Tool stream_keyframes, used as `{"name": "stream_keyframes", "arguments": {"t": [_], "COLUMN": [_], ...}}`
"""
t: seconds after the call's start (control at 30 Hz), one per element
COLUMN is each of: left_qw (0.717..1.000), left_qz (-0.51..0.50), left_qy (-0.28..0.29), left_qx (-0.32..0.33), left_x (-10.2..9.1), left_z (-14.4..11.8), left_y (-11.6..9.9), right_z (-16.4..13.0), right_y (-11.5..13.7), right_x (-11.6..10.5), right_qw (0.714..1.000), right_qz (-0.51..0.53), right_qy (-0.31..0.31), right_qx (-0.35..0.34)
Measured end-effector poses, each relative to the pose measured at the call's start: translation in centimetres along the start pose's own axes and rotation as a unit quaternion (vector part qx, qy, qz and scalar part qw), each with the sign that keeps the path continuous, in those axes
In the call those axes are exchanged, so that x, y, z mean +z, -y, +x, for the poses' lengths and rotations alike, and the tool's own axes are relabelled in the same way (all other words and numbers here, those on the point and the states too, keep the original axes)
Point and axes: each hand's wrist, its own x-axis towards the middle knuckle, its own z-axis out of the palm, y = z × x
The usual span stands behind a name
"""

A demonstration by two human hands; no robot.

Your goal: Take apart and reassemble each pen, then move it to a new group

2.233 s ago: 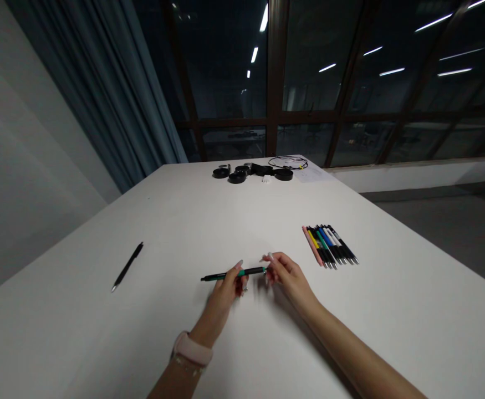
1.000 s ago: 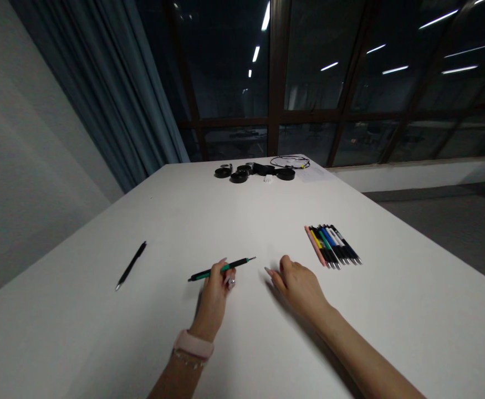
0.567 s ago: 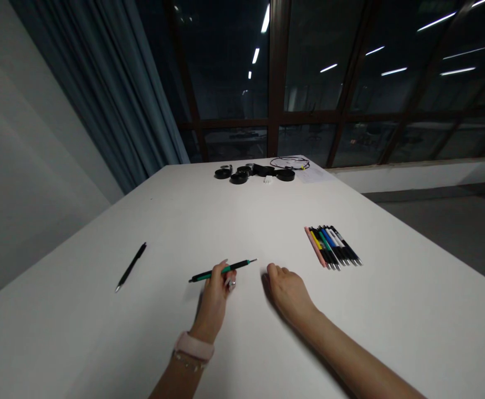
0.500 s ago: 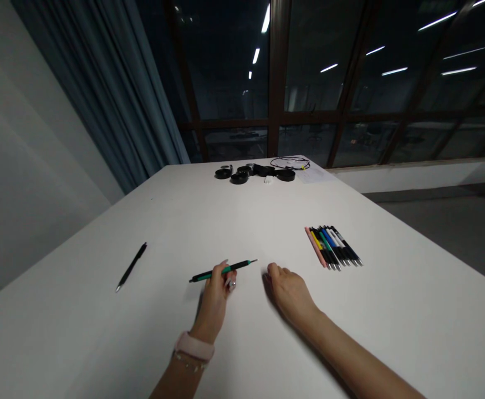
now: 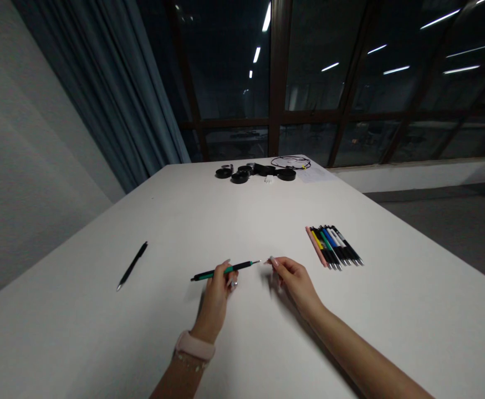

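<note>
My left hand (image 5: 221, 281) is closed around a green and black pen (image 5: 242, 266), held above the table and slanting up slightly to the right. A thin metallic refill end sticks out of the pen's right end. Just right of that end, my right hand (image 5: 292, 280) pinches thumb and finger together. Something tiny and pointed shows at its fingertips, too small to name. A narrow gap appears between it and the refill end.
A black pen (image 5: 132, 266) lies on the white table (image 5: 234, 221) at the left. Several pens (image 5: 334, 247) lie side by side at the right. Black round objects (image 5: 240, 176) and a looped black cable (image 5: 291, 162) rest at the far end.
My right hand has turned from a curled fist, and its pinching fingertips now point left at the pen. The left hand and its pen have barely shifted.
</note>
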Motion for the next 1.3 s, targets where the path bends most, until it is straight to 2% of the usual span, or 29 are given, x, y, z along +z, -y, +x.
{"name": "stream_keyframes", "arguments": {"t": [0.27,0.57,0.97,1.3], "left_qw": [1.0,0.998,0.997,0.996], "left_qz": [0.023,0.057,0.072,0.066], "left_qy": [-0.003,0.022,0.037,0.065], "left_qx": [-0.003,-0.003,-0.009,-0.008], "left_x": [-0.21,-0.09,0.12,0.38], "left_z": [0.2,0.41,0.5,-0.25], "left_y": [0.29,0.66,0.79,0.57], "right_z": [0.0,-0.37,-0.3,-0.52], "right_y": [0.58,0.87,0.39,0.29], "right_x": [-0.02,0.27,0.29,0.45], "right_qw": [0.999,0.997,0.997,0.995], "right_qz": [0.034,0.078,0.073,0.084], "right_qy": [-0.018,0.006,0.013,0.055], "right_qx": [-0.01,-0.027,0.0,0.023]}}
